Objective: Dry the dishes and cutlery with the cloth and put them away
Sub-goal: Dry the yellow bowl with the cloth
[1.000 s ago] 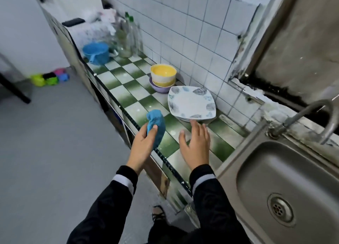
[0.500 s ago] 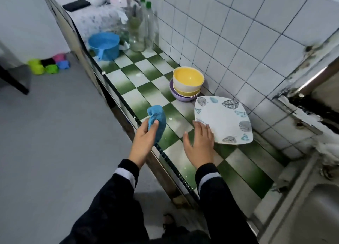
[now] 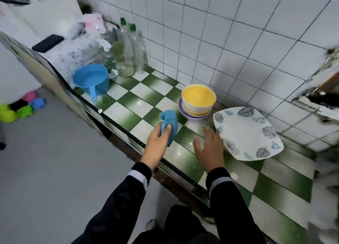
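The left hand (image 3: pixel 157 143) is reaching over the front edge of the counter (image 3: pixel 128 113), palm turned inward, its thumb and fingers gripping the blue cloth (image 3: pixel 169 124), which is bunching up above the knuckles. The right hand (image 3: pixel 209 148) is lying flat and low over the tiles near the same front edge, fingers straight and spread and holding nothing. Its outer edge is sitting right at the near-left rim of the leaf-patterned plate (image 3: pixel 247 133); whether it is actually touching the rim is not clear. The plate is resting on the counter toward the wall, with the stack of bowls (image 3: pixel 199 100) standing just beside its far-left corner. A blue dipper (image 3: pixel 90 78) and some bottles (image 3: pixel 128 47) are standing at the counter's far end.

Half a second ago the right fingertips were lying over the plate's near rim. Now they are sitting off to the plate's left, over bare tile. The left hand is still holding the cloth the same way.
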### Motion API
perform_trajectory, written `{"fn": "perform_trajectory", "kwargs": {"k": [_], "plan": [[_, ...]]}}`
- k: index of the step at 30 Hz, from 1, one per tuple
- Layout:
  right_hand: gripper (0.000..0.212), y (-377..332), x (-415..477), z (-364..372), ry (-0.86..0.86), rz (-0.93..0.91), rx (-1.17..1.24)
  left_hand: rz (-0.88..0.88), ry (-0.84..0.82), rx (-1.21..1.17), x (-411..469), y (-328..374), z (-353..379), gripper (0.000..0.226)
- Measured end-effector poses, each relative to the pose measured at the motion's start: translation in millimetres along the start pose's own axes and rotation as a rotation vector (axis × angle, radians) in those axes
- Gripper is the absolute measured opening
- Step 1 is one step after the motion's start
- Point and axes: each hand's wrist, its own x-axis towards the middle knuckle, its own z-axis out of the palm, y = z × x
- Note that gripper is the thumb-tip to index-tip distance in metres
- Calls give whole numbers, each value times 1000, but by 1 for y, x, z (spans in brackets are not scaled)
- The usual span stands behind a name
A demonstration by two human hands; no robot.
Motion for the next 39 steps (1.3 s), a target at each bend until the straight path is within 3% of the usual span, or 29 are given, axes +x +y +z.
{"fn": "perform_trajectory", "kwargs": {"k": [6, 13, 23, 33, 39], "plan": [[82, -4, 47, 13, 71, 80, -48, -5, -109, 15, 60, 14, 0, 17], [38, -2, 149, 3, 63, 326, -55, 2, -167, -34, 126, 26, 10, 15], [65, -1, 254, 9, -136, 719, -222, -28, -245, -17, 189, 40, 0, 15], [37, -1, 267, 19, -98, 719, -318, -82, -447, 43, 239, 44, -8, 14], [43, -13, 264, 9, -20, 599, -460, -70, -507, 63, 253, 47, -7, 13]]}}
